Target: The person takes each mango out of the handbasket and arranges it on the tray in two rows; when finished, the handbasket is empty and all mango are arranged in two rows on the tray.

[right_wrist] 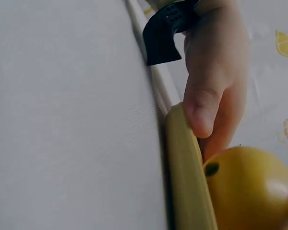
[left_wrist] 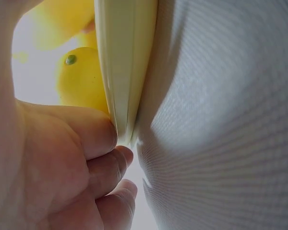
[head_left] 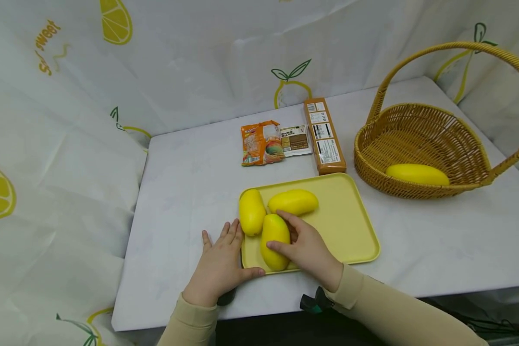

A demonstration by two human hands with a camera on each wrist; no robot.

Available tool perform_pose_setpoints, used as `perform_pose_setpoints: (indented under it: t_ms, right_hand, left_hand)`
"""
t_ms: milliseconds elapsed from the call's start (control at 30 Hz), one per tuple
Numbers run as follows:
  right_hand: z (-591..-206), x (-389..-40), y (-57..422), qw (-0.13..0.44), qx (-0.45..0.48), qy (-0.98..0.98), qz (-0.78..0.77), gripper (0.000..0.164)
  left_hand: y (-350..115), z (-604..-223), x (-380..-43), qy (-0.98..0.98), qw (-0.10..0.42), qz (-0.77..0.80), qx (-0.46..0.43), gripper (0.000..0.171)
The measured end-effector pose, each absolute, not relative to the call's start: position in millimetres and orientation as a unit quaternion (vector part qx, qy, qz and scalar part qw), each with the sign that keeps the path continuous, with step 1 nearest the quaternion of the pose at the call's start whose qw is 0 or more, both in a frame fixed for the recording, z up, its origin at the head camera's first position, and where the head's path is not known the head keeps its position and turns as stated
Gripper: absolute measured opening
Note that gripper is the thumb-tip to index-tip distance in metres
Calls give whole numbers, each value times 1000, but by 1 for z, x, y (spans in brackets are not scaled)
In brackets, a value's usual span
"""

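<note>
Yellow, the nearest fruit [head_left: 274, 242] lies on the tray [head_left: 350, 235] at its near left corner, grasped by my right grip [head_left: 309, 247]; my left grip [head_left: 219, 268], fingers spread, touches the tray's left edge.

There were four yellow fruits [head_left: 293, 202] in total: three on one tray [head_left: 350, 226] and one in one wicker basket [head_left: 437, 129]. Two snack packets [head_left: 259, 144] and one long box [head_left: 324, 137] shared the single surface [head_left: 190, 168]. One left hand [head_left: 220, 266] and one right hand [head_left: 309, 247] were in view.
</note>
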State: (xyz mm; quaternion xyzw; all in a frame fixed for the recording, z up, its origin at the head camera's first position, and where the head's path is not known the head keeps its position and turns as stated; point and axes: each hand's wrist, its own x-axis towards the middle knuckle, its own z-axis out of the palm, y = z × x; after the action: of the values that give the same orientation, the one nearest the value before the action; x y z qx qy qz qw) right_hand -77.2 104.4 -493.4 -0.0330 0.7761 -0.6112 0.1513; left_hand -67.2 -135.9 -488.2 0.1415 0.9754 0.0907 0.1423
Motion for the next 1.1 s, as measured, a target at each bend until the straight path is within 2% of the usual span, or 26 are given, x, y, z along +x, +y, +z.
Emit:
perform_pose_setpoints:
  t_ms: [333, 700, 1100]
  right_hand:
    - [-495, -73, 110, 109, -79, 821, -555, 80]
    - [-488, -71, 114, 109, -88, 839, -525, 75]
    - [-479, -66, 125, 82, -105, 847, -515, 64]
  left_hand:
    - [-136, -488, -67, 976, 139, 90, 143, 131]
    - [-136, -488, -67, 976, 139, 90, 144, 131]
    - [-135, -486, -66, 976, 139, 90, 142, 131]
